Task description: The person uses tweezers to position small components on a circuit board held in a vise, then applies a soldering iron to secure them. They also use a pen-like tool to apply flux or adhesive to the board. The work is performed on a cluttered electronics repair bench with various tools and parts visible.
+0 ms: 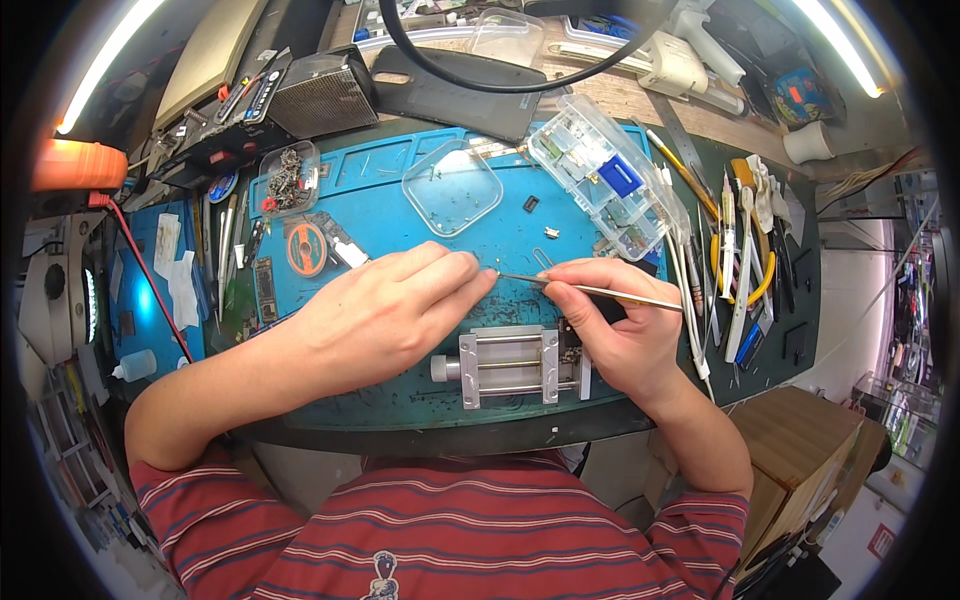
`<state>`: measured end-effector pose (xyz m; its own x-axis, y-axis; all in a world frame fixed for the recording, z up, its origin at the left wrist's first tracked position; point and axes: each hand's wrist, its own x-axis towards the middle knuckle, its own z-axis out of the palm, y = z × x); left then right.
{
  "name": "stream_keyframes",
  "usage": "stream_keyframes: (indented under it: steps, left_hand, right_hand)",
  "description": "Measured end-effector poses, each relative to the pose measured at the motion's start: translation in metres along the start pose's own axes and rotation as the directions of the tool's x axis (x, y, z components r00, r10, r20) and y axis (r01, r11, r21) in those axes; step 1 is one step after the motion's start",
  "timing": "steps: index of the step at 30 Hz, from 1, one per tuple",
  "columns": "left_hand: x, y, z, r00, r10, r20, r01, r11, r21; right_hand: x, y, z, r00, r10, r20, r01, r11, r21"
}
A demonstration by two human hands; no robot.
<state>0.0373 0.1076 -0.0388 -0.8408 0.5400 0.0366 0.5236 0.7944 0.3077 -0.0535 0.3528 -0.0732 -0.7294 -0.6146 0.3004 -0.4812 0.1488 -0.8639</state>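
Observation:
My right hand (625, 330) grips thin metal tweezers (645, 298) like a pen, their tip pointing left. The fingertips of my left hand (385, 305) are pinched together right at that tip. A tiny part shows there, too small to name, and my fingers cover most of whatever they hold. Just below both hands lies a metal clamping holder (549, 368) with rods and a knob on its left; a dark piece at its right end is partly hidden by my right hand. Under everything is a blue work mat (365, 215).
Beyond my hands sits a shallow clear tray (410, 190) with tiny parts. A clear compartment box (575, 125) stands right of it. At left are a tub of metal bits (290, 185) and an orange spool (305, 250). Syringes (728, 215) and tools crowd the right; a black cable (480, 86) arches overhead.

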Motion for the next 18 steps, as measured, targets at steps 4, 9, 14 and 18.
stream_keyframes:
  steps: [4,9,14,18]
  left_hand:
    - [0.0002,-0.0003,-0.0005,1.000,0.015,0.003,-0.015,1.000,0.020]
    - [-0.0002,-0.0007,0.0001,1.000,0.021,0.011,-0.021,0.999,0.033]
    - [-0.0001,-0.0010,-0.0001,1.000,0.023,0.012,-0.024,0.999,0.036]
    - [-0.0002,-0.0010,-0.0006,1.000,0.025,0.014,-0.025,0.999,0.031]
  right_hand:
    - [0.0007,-0.0005,-0.0001,1.000,-0.005,0.002,0.005,1.000,-0.007]
    - [-0.0001,0.0008,0.0004,1.000,0.002,-0.002,-0.002,1.000,0.003]
    - [-0.0002,0.0008,0.0005,1.000,0.000,-0.012,0.001,1.000,0.007]
    - [-0.0001,-0.0014,-0.0009,1.000,0.015,0.010,-0.016,1.000,0.008]
